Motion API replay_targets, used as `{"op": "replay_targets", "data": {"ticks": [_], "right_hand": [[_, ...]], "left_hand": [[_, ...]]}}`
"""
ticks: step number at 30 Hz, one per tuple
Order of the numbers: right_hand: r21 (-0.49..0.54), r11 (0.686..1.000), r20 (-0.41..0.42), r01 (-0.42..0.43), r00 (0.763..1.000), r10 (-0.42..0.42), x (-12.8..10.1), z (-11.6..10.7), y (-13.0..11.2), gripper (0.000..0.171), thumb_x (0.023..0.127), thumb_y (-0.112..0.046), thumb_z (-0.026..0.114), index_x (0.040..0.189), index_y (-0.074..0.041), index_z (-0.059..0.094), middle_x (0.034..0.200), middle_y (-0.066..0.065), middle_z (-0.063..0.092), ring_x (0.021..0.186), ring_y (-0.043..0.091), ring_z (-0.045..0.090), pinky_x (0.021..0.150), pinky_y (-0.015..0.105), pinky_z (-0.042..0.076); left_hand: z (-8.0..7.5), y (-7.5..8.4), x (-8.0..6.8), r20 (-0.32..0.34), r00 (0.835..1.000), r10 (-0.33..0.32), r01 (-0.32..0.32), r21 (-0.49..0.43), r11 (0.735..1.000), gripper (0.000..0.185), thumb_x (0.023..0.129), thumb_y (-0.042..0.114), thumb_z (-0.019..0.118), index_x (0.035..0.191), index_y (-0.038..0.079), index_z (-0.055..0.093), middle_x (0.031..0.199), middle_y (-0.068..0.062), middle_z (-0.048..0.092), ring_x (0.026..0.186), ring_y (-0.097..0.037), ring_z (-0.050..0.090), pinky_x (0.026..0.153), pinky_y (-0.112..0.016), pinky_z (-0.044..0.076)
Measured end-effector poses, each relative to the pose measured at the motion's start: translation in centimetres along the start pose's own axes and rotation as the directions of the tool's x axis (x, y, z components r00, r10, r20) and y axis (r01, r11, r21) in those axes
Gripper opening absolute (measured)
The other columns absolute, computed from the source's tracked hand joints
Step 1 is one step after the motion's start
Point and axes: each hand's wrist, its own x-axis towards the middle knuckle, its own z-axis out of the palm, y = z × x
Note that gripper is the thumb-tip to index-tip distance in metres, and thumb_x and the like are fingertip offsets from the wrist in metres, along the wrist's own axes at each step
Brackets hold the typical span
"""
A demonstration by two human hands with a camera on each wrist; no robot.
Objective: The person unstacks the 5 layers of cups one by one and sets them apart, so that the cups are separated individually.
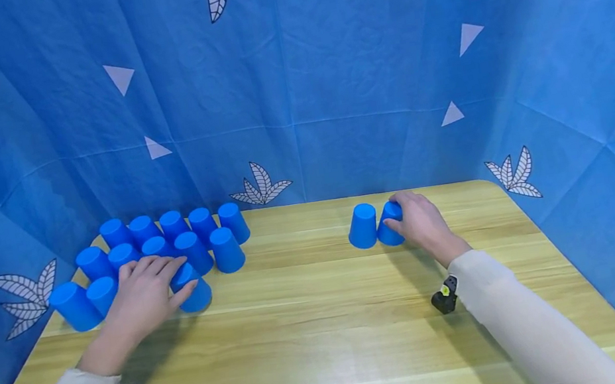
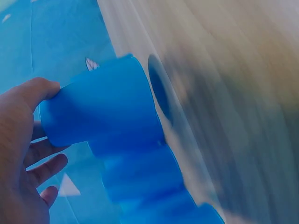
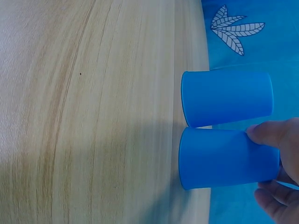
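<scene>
Table: light wooden table (image 1: pixel 332 349), the bare near part is closest to the camera, both sleeves come in over it.
Left hand: left hand (image 1: pixel 143 298) sits at the near left, fingers and thumb wrapped round the front blue cup (image 1: pixel 193 289). The cup is tilted toward the hand, not standing flat. The left wrist view is blurry, but the thumb is on the cup's side.
Right hand: right hand (image 1: pixel 423 224) is a bit farther back on the right, grasping the right-hand blue cup (image 1: pixel 390 224) from its outer side, thumb on the wall. That cup is upside down on the table.
Neighbour cup: second upside-down blue cup (image 1: pixel 362 226) stands just left of it; in the right wrist view their rims look to be touching.
Cup cluster: bunch of upside-down blue cups (image 1: pixel 170 237) behind and around the left hand, in rough rows, packed close.
Backdrop: blue cloth (image 1: pixel 291 87) with white leaf and triangle prints, right behind the table's far edge.
</scene>
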Motion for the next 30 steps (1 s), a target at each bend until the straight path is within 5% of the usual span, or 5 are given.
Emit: {"op": "replay_targets", "data": {"ticks": [18, 30], "right_hand": [[-0.019, 1.0, 0.008, -0.008, 1.0, 0.008, 0.0, 0.0, -0.1, 0.052, 0.093, -0.025, 0.069, 0.133, 0.004, 0.051, 0.131, 0.025, 0.053, 0.12, 0.044, 0.05, 0.099, 0.057, 0.041], [-0.012, 1.0, 0.01, -0.012, 1.0, 0.013, 0.1, 0.0, 0.0, 0.052, 0.093, -0.024, 0.069, 0.133, 0.004, 0.051, 0.132, 0.025, 0.053, 0.121, 0.045, 0.05, 0.1, 0.058, 0.041]], "left_hand": [[-0.6, -6.2, -2.1, 0.06, 0.992, -0.116, 0.115, 0.013, 0.993, 0.052, 0.089, 0.039, 0.07, 0.125, 0.001, 0.063, 0.124, -0.026, 0.059, 0.118, -0.048, 0.046, 0.088, -0.069, 0.027], [-0.1, -6.7, -2.2, 0.083, 0.988, -0.127, 0.127, 0.01, 0.992, 0.053, 0.089, 0.037, 0.07, 0.126, 0.001, 0.061, 0.127, -0.027, 0.057, 0.121, -0.05, 0.042, 0.092, -0.073, 0.022]]}}
